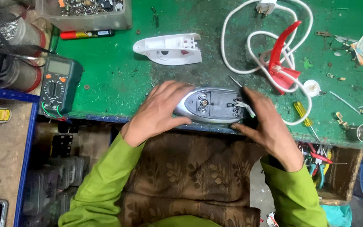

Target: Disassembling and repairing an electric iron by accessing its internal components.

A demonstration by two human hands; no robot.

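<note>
A silver clothes-iron base (211,104) lies at the near edge of the green workbench (118,80), its dark inner plate and screws showing. My left hand (158,112) cups its pointed left end with fingers spread over the top. My right hand (266,122) grips the wider right end, thumb along the near side. The iron's white upper cover (169,49) lies apart, farther back. A red handle piece (281,59) rests on the coiled white power cord (257,46) to the right.
A green multimeter (59,84) sits at the bench's left edge. Beyond it are a clear bin of metal parts (87,12) and a red marker (87,34). A yellow-handled screwdriver (302,112), a white cap (311,87) and small hardware lie right. A tool box (322,162) stands below.
</note>
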